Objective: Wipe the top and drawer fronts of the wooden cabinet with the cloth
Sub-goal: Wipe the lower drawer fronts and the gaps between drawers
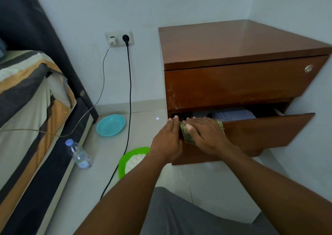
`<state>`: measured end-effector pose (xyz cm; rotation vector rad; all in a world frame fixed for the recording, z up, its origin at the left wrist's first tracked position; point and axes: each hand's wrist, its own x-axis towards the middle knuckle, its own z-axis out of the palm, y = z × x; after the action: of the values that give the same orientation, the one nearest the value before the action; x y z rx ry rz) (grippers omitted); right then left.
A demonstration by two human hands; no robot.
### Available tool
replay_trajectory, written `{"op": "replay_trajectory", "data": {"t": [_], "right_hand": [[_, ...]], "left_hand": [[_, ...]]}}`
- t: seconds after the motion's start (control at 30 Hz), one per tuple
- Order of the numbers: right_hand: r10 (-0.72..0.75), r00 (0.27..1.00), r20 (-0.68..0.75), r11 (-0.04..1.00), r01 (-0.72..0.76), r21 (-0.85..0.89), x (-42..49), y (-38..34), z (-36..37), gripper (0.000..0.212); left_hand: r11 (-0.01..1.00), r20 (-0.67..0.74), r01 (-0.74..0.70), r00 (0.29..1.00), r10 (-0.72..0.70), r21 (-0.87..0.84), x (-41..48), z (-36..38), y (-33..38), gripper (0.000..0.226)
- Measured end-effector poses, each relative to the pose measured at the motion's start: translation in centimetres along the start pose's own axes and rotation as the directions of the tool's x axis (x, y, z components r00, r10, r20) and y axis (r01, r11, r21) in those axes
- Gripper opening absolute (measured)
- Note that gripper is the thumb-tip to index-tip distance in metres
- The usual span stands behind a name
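The wooden cabinet (233,44) stands in the room's corner with a glossy top and two drawers. Its upper drawer (242,83) is closed; the lower drawer (265,132) is pulled partly out, with papers showing inside. A green patterned cloth (186,134) lies against the lower drawer's front at its left end. My right hand (206,134) presses flat on the cloth with straight fingers. My left hand (168,141) rests beside it at the drawer's left edge, fingers straight, fingertips at the top rim.
On the tiled floor to the left lie a turquoise plate (110,125), a green bowl of white rice (132,161) and a water bottle (79,154). A black cable (129,91) hangs from the wall socket (119,38). A bed (32,109) fills the left side.
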<state>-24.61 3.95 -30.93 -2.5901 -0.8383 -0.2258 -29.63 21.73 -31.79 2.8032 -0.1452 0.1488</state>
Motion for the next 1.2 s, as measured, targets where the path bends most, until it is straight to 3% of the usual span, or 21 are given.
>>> {"op": "replay_trajectory", "data": {"t": [0.1, 0.3, 0.7, 0.9, 1.2], "right_hand": [[0.049, 0.997, -0.059, 0.998, -0.047, 0.029, 0.3, -0.1, 0.6, 0.06], [-0.003, 0.994, -0.112, 0.984, -0.018, -0.179, -0.8, 1.5, 2.2, 0.053], [0.04, 0.98, -0.197, 0.984, -0.073, -0.162, -2.7, 6.7, 0.3, 0.049], [0.049, 0.961, -0.271, 0.986, -0.089, -0.138, -3.6, 10.1, -0.9, 0.046], [0.121, 0.887, -0.445, 0.978, -0.183, -0.098, -5.9, 18.2, -3.7, 0.036]], "left_hand": [[0.999, -0.026, -0.028, 0.999, 0.029, 0.027, 0.4, 0.2, 0.2, 0.068], [0.996, -0.054, -0.056, 0.997, 0.06, 0.072, 1.3, 0.6, 0.4, 0.067], [0.974, -0.021, -0.051, 0.998, 0.057, 0.222, 2.9, 0.7, 2.5, 0.063], [0.968, 0.08, -0.196, 0.979, 0.185, 0.157, 5.3, 2.0, 8.2, 0.061], [0.959, 0.253, -0.274, 0.936, 0.247, 0.079, 10.3, 4.1, 16.2, 0.062]]}}
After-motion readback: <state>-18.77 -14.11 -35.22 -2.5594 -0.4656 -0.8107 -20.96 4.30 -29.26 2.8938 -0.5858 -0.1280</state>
